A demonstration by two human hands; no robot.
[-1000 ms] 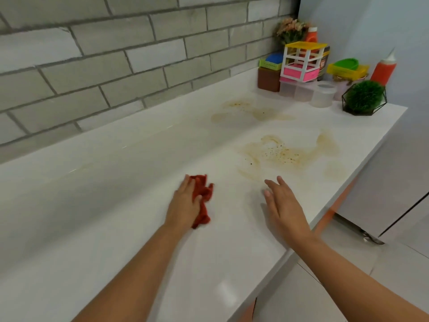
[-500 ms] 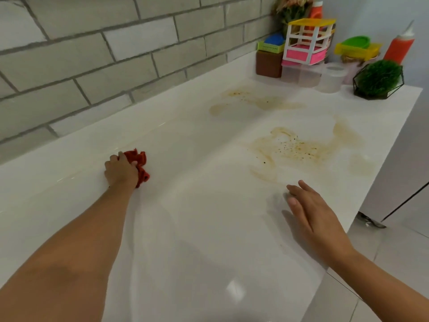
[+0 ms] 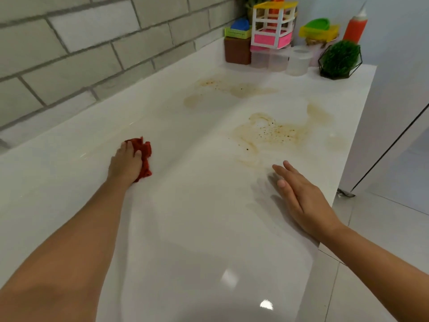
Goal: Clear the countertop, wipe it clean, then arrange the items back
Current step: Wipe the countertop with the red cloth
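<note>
1. As the left hand (image 3: 125,162) swept away from the right hand (image 3: 301,201) toward the brick wall (image 3: 76,54) over the last second, the red cloth (image 3: 142,156) went with it, and now lay on the countertop (image 3: 197,228) about midway along, on the wall side.
2. That stroke covered only the nearer stretch, so I judged the wiping step underway but far from finished.
3. Bunched and crumpled, the cloth showed beyond and beside the left fingers, which were curled over it and pressed it to the surface.
4. Neither brown stain had been reached: the large speckled stain (image 3: 271,133) lay well apart from the cloth toward the far front, and the paler stain (image 3: 232,89) sat farther back.
5. Meanwhile the right hand had stayed flat on the countertop near its front edge, fingers straight and holding nothing, just short of the speckled stain.
6. At the far end the cleared items stood crowded together: a pink and white rack (image 3: 272,26), a brown box (image 3: 237,51), a clear tub (image 3: 299,60), a green plant (image 3: 340,59) and a red squeeze bottle (image 3: 355,24).
</note>
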